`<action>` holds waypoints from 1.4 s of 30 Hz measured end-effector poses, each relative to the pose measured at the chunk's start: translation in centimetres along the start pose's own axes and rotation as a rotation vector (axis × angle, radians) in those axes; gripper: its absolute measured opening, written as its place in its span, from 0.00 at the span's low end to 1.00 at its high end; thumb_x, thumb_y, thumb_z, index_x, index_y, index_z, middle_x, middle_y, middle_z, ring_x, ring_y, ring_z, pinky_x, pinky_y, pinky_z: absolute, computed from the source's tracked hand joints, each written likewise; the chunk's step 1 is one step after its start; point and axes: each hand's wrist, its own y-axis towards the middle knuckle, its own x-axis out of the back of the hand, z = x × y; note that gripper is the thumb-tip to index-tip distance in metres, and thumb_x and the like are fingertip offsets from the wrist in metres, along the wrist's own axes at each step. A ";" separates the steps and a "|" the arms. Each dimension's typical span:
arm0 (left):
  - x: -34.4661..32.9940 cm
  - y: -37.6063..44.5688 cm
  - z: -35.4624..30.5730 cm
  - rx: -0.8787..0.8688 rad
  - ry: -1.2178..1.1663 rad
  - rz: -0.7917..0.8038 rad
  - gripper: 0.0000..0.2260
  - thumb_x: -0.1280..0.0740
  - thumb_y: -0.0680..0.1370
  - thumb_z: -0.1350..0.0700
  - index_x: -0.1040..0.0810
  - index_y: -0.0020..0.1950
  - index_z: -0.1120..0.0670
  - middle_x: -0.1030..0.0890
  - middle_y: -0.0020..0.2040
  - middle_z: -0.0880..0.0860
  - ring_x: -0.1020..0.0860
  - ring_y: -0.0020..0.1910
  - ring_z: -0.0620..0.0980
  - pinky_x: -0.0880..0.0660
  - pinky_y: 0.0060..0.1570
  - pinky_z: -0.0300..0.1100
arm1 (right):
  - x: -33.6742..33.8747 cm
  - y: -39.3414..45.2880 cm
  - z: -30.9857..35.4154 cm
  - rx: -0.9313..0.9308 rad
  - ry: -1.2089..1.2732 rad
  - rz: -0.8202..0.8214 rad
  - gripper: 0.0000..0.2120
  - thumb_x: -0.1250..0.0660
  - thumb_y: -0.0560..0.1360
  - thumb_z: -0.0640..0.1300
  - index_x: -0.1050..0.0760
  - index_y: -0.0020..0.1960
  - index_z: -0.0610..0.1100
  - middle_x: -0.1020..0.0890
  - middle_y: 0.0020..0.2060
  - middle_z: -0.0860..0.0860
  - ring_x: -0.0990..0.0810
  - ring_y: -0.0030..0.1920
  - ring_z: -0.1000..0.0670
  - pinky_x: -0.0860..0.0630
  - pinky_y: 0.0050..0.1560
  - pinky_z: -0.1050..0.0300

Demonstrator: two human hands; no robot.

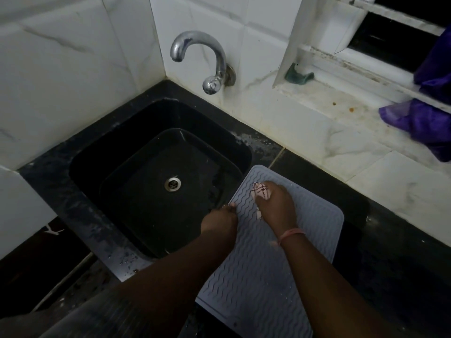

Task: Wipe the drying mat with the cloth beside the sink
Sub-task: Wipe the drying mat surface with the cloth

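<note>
Grey ribbed mat (263, 272) lies flat on the black counter (380, 252), its left edge just beside the sink (136, 172). Right hand (277, 203) presses a bunched pale cloth (260, 191) against the mat's far end. Left hand (219, 220) pinches the mat's left edge. Chrome tap (207, 62) projects from the tiled wall above the sink. Purple fabric (424, 125) lies on the window ledge (341, 103).
</note>
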 end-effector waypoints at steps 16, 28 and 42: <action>0.6 0.4 -0.7 0.001 0.067 0.037 0.50 0.23 0.73 0.58 0.54 0.83 0.48 0.30 0.72 0.58 0.25 0.66 0.60 0.22 0.56 0.54 | -2.4 -5.4 -0.3 0.148 -0.113 0.135 0.08 0.37 0.81 0.54 0.24 0.57 0.55 0.21 0.49 0.57 0.22 0.51 0.56 0.24 0.51 0.61; 1.3 0.9 -0.5 -0.003 0.019 0.107 0.52 0.24 0.72 0.59 0.59 0.83 0.46 0.38 0.78 0.58 0.29 0.70 0.60 0.24 0.60 0.56 | 0.8 3.1 0.4 0.029 -0.126 -0.053 0.20 0.31 0.79 0.49 0.24 0.69 0.46 0.17 0.61 0.47 0.20 0.62 0.47 0.24 0.64 0.51; 1.1 1.3 -0.7 0.008 0.047 0.091 0.47 0.25 0.74 0.59 0.53 0.83 0.48 0.31 0.72 0.58 0.23 0.63 0.59 0.21 0.55 0.54 | -1.5 -0.5 0.2 0.019 -0.233 0.203 0.08 0.31 0.78 0.52 0.22 0.57 0.53 0.23 0.43 0.57 0.22 0.46 0.54 0.26 0.48 0.57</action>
